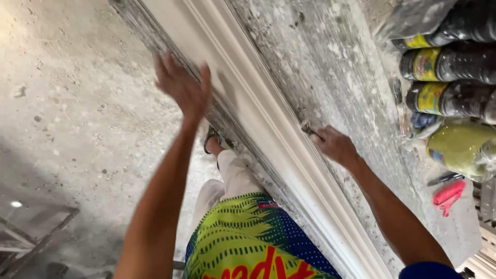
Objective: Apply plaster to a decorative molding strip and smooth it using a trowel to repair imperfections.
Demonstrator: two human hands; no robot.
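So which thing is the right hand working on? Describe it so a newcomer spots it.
A dusty grey workbench runs diagonally through the view. Along its near edge lies a long white moulded strip, which the right hand touches. Unlike the dark bottles at the far right, it is pale, ridged and very long.

Dusty bench [330, 67] with white moulding [258, 108], bottles [449, 62].

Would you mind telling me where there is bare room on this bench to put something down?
The grey bench top is bare between the white moulding and the row of dark bottles. It is crowded at the right edge: the bottles, a green bottle and a pink tool. The left hand and right hand occupy the moulding.
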